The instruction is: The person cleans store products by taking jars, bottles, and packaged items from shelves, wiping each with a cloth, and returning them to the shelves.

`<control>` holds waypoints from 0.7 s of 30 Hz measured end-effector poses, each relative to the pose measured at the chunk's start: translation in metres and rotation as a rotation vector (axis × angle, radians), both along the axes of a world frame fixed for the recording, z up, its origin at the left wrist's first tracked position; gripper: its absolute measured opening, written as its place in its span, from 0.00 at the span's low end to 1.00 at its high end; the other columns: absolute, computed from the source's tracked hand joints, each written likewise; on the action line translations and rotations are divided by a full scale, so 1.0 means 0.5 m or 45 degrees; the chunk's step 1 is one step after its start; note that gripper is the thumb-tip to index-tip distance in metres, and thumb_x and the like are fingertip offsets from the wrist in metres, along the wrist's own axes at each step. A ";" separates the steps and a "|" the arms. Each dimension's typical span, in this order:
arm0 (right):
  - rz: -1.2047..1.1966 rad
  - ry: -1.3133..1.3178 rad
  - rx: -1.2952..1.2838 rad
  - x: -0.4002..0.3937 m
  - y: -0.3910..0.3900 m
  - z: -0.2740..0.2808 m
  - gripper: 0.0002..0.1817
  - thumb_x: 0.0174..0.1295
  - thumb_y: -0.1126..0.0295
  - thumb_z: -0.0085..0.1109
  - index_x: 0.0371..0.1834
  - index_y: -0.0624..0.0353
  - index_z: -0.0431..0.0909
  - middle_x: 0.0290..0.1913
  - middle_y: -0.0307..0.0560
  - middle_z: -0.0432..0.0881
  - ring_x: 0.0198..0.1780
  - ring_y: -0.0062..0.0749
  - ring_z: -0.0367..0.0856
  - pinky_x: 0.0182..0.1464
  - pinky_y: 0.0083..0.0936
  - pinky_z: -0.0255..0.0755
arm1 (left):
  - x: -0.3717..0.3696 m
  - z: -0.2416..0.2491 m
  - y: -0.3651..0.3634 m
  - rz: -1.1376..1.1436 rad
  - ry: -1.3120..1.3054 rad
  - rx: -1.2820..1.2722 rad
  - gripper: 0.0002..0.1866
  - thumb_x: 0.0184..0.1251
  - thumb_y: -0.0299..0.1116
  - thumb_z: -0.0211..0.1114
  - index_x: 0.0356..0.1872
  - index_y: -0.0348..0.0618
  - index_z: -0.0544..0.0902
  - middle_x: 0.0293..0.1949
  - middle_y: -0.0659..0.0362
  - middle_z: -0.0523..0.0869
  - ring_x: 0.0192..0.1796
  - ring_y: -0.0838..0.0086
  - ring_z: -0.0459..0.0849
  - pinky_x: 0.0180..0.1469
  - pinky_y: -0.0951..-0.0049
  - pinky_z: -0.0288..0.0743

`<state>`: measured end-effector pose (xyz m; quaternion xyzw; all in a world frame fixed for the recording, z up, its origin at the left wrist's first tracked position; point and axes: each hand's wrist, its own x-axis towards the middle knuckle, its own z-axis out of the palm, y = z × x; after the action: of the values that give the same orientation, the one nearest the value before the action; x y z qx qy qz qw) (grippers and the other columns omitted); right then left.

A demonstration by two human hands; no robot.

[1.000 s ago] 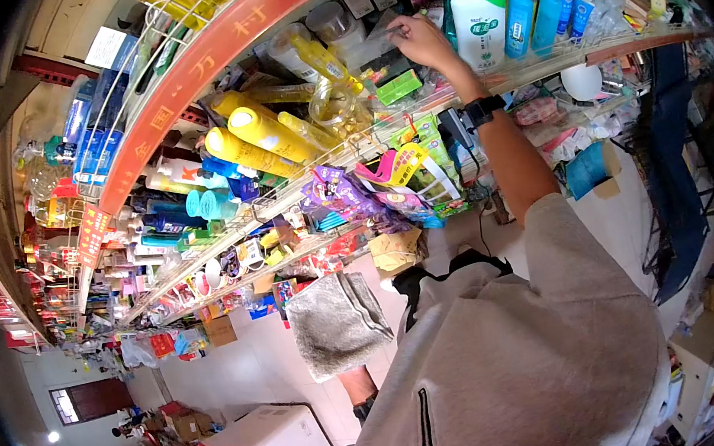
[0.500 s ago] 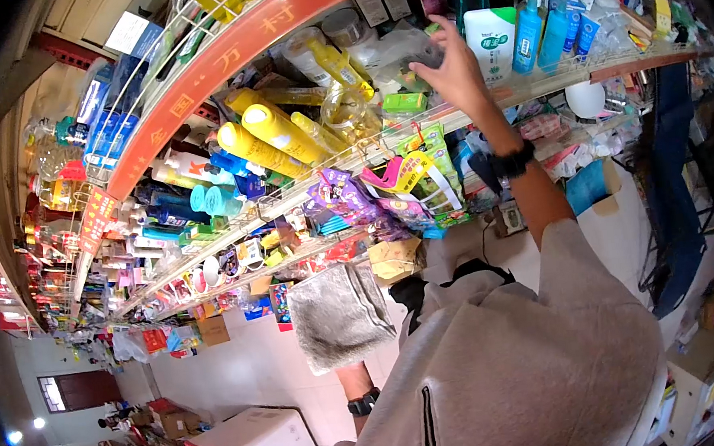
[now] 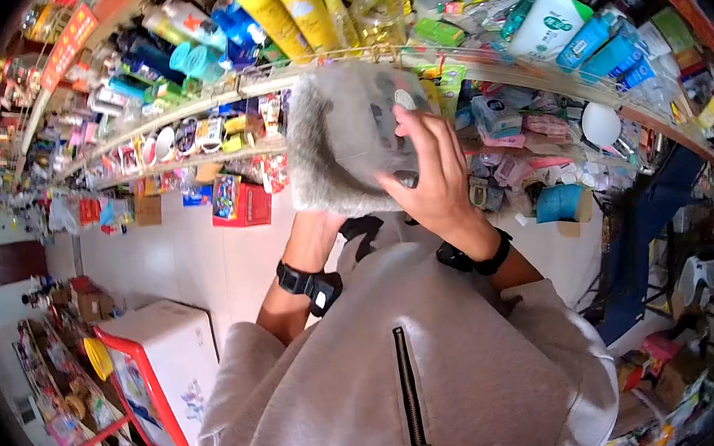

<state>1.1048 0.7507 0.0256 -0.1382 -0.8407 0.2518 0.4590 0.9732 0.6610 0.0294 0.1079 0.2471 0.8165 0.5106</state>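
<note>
A grey, fuzzy cloth [image 3: 314,162] is held up in front of my chest, just before the shelf. My left hand [image 3: 318,225] supports it from underneath; its fingers are hidden behind the cloth. On top of the cloth lies a clear plastic bag [image 3: 356,127] with dark items inside that I cannot make out. My right hand [image 3: 435,176] grips this bag at its right side, thumb and fingers bent around its edge.
Behind the cloth runs a shelf with yellow bottles [image 3: 287,13], a small green box [image 3: 440,33], a white bottle [image 3: 549,24] and blue bottles [image 3: 586,44]. Below stands a red box [image 3: 242,202]. A white freezer [image 3: 170,347] with red trim is at lower left.
My right hand has come down from the shelf with the clear plastic bag and brought it over the cloth. My left hand has raised the cloth. The view has tilted down.
</note>
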 end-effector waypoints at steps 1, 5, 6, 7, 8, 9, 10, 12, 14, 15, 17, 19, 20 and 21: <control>0.024 -0.065 0.052 0.001 -0.004 0.001 0.44 0.38 0.73 0.81 0.65 0.63 0.72 0.52 0.52 0.77 0.54 0.47 0.77 0.58 0.39 0.71 | -0.014 -0.037 -0.005 -0.186 -0.190 0.257 0.27 0.80 0.49 0.44 0.69 0.44 0.71 0.65 0.51 0.78 0.65 0.57 0.77 0.70 0.53 0.70; 0.257 -0.260 0.142 0.033 0.007 0.027 0.41 0.39 0.67 0.81 0.62 0.61 0.75 0.52 0.50 0.78 0.57 0.48 0.76 0.68 0.44 0.66 | -0.012 -0.066 -0.018 -0.219 -0.386 0.245 0.26 0.80 0.48 0.45 0.68 0.42 0.72 0.64 0.51 0.79 0.62 0.58 0.80 0.67 0.53 0.74; 0.330 -0.274 0.043 0.042 0.013 0.026 0.41 0.37 0.67 0.82 0.61 0.61 0.76 0.53 0.51 0.78 0.60 0.47 0.75 0.71 0.47 0.64 | -0.011 -0.076 -0.024 -0.145 -0.383 0.102 0.26 0.79 0.49 0.45 0.68 0.44 0.72 0.64 0.52 0.79 0.63 0.58 0.79 0.67 0.50 0.73; 0.340 -0.286 0.034 0.048 0.019 0.023 0.41 0.37 0.67 0.82 0.61 0.61 0.76 0.53 0.51 0.78 0.60 0.47 0.75 0.71 0.47 0.64 | -0.006 -0.076 -0.031 -0.135 -0.396 0.096 0.26 0.79 0.49 0.45 0.68 0.44 0.72 0.64 0.52 0.79 0.63 0.58 0.79 0.67 0.50 0.73; 0.387 -0.242 -0.020 0.050 0.027 0.021 0.42 0.36 0.67 0.82 0.61 0.60 0.76 0.55 0.51 0.78 0.61 0.47 0.75 0.70 0.48 0.64 | -0.003 -0.072 -0.037 -0.141 -0.383 0.076 0.27 0.79 0.51 0.46 0.69 0.46 0.72 0.65 0.52 0.78 0.64 0.58 0.78 0.67 0.49 0.72; 0.432 -0.196 -0.073 0.052 0.037 0.019 0.42 0.35 0.67 0.82 0.61 0.60 0.77 0.57 0.51 0.78 0.62 0.48 0.75 0.70 0.49 0.65 | -0.001 -0.071 -0.043 -0.148 -0.368 0.056 0.27 0.79 0.52 0.47 0.69 0.47 0.71 0.66 0.53 0.77 0.65 0.57 0.77 0.67 0.48 0.72; 0.414 -0.227 -0.038 0.058 0.049 0.022 0.49 0.31 0.64 0.85 0.64 0.59 0.74 0.65 0.53 0.73 0.69 0.50 0.69 0.72 0.49 0.60 | 0.000 -0.081 -0.051 -0.140 -0.378 0.053 0.27 0.79 0.52 0.47 0.69 0.47 0.71 0.66 0.53 0.77 0.65 0.57 0.77 0.67 0.48 0.72; 0.355 -0.258 -0.032 0.056 0.055 0.046 0.52 0.30 0.63 0.86 0.67 0.56 0.71 0.69 0.54 0.67 0.72 0.53 0.63 0.74 0.49 0.56 | -0.002 -0.104 -0.065 -0.109 -0.442 0.079 0.28 0.78 0.53 0.48 0.70 0.49 0.71 0.67 0.55 0.76 0.66 0.57 0.76 0.68 0.46 0.70; 0.366 -0.351 -0.016 0.056 0.071 0.044 0.62 0.27 0.60 0.87 0.75 0.52 0.63 0.77 0.57 0.53 0.78 0.58 0.49 0.77 0.49 0.50 | -0.004 -0.108 -0.080 -0.125 -0.508 0.129 0.28 0.78 0.53 0.47 0.71 0.49 0.71 0.67 0.55 0.76 0.66 0.58 0.76 0.68 0.47 0.71; 0.372 -0.357 -0.018 0.054 0.078 0.043 0.62 0.27 0.60 0.87 0.75 0.52 0.63 0.77 0.57 0.53 0.78 0.58 0.49 0.77 0.49 0.50 | -0.004 -0.109 -0.085 -0.151 -0.565 0.184 0.28 0.78 0.52 0.47 0.71 0.49 0.70 0.68 0.56 0.75 0.66 0.58 0.76 0.68 0.48 0.71; 0.508 -0.432 -0.043 0.049 0.087 0.048 0.63 0.30 0.57 0.86 0.76 0.54 0.59 0.77 0.58 0.54 0.78 0.58 0.51 0.77 0.49 0.50 | 0.011 -0.077 -0.086 -0.006 -0.388 -0.106 0.27 0.79 0.52 0.47 0.71 0.49 0.70 0.67 0.56 0.76 0.66 0.59 0.76 0.67 0.48 0.71; 0.555 -0.498 -0.038 0.040 0.085 0.047 0.63 0.32 0.56 0.85 0.77 0.54 0.58 0.76 0.59 0.55 0.77 0.58 0.52 0.77 0.49 0.51 | 0.024 -0.051 -0.084 0.131 -0.206 -0.395 0.27 0.79 0.51 0.47 0.71 0.49 0.71 0.67 0.56 0.76 0.67 0.59 0.76 0.67 0.49 0.72; 0.596 -0.560 -0.030 0.036 0.084 0.047 0.64 0.34 0.56 0.85 0.77 0.55 0.56 0.76 0.60 0.56 0.77 0.58 0.54 0.76 0.48 0.52 | 0.028 -0.043 -0.081 0.160 -0.149 -0.443 0.26 0.79 0.50 0.48 0.71 0.49 0.70 0.67 0.56 0.76 0.67 0.60 0.76 0.67 0.50 0.73; 0.594 -0.565 -0.031 0.031 0.082 0.043 0.64 0.34 0.56 0.85 0.77 0.55 0.56 0.76 0.60 0.56 0.77 0.58 0.54 0.76 0.48 0.52 | 0.031 -0.041 -0.080 0.188 -0.093 -0.488 0.26 0.79 0.50 0.48 0.71 0.49 0.70 0.67 0.55 0.76 0.67 0.61 0.76 0.66 0.50 0.73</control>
<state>1.1204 0.7915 0.0472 0.0013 -0.9262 0.3239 0.1929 0.9889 0.6210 0.0091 -0.0394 0.3866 0.7931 0.4690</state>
